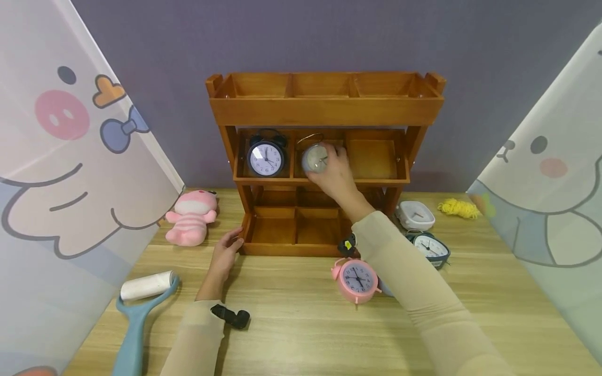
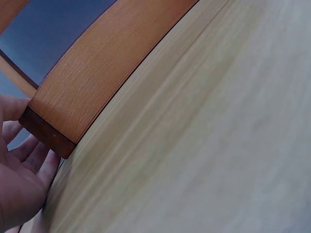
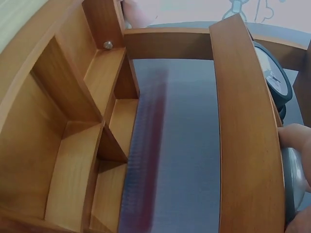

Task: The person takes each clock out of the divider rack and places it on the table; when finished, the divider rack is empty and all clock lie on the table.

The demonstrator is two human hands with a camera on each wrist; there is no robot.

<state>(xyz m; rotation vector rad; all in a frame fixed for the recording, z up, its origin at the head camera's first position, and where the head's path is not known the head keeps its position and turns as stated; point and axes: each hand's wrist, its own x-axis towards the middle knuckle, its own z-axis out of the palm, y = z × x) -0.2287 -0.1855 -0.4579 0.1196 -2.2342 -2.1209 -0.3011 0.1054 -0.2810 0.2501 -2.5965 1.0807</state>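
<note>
Holding a grey clock [image 1: 312,161] in the right hand [image 1: 336,169], within the middle compartment [image 1: 336,140] of the shelf's [image 1: 324,112] second tier. Located just left of the right palm, pinched with thumb at the lower rim and fingers at the upper right; narrow spread, no slack visible. Round face turned outward, so no clear long axis. Behind the front board [image 3: 243,131] in the right wrist view; cannot tell if touching the compartment floor. One divider away from the black clock [image 1: 266,158] on the left. Right arm slanting up from lower right, back of hand toward the head camera. Much farther off with the left hand [image 1: 226,256]: low, fingers loosely straight, touching the shelf's bottom left corner, near the table [image 1: 282,329].
</note>
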